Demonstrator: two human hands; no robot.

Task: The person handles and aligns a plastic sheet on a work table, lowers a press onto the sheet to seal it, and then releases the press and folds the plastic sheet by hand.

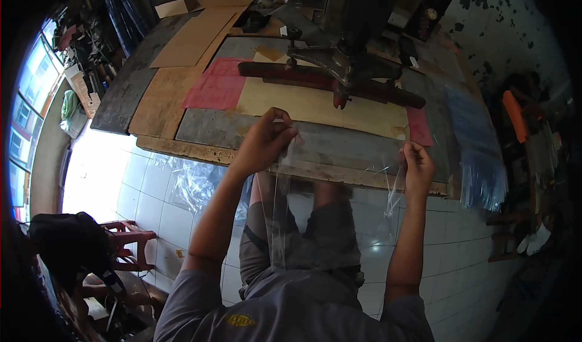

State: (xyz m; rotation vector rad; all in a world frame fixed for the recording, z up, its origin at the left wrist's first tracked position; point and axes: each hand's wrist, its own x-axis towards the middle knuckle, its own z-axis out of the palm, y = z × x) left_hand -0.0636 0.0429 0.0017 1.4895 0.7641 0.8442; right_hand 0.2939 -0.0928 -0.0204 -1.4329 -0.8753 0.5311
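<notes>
Between my two hands hangs a clear plastic sheet (327, 221), see-through enough that my legs and the floor tiles show behind it. Its exact shape is hard to make out. My left hand (271, 137) pinches one upper corner, and my right hand (417, 160) pinches the other. Both hands are just over the front edge of the workbench. Beyond them, a yellow strip (327, 106) with a red sheet (217, 84) at its left end lies on the grey bench plate (209, 121). A dark metal press bar (285, 72) stands over the strip.
A stack of clear plastic sheets (473, 142) drapes off the bench's right side. Brown cardboard (191, 39) lies at the back left, near an open carton (179, 1). Crumpled clear plastic (203, 184) is on the floor under the bench. A red stool (130, 242) stands at left.
</notes>
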